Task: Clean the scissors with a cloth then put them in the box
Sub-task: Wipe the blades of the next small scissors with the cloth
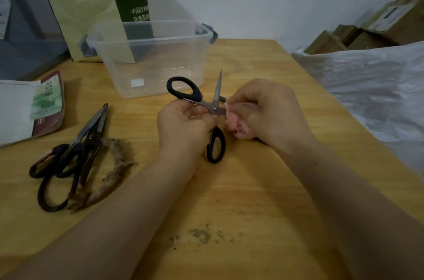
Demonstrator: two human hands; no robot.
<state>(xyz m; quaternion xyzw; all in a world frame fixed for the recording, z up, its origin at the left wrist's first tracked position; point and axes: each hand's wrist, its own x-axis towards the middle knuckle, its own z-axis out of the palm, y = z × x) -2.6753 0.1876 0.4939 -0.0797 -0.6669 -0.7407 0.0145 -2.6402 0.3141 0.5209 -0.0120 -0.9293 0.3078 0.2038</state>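
My left hand (183,123) grips black-handled scissors (195,96) near the pivot, blades spread wide. One blade points up toward the clear plastic box (128,50); the other runs right into the pink cloth (236,126). My right hand (266,110) is closed around that cloth, pressed over the blade so its tip barely shows. The box stands empty just behind the hands, without a lid, grey latches on both ends.
Two more pairs of dark scissors (75,153) lie on the wooden table (252,188) at the left, one with a frayed wrapped handle. A packet and papers (34,107) sit far left. White plastic sheeting (367,87) borders the right edge. Dark crumbs (202,233) speckle the near tabletop.
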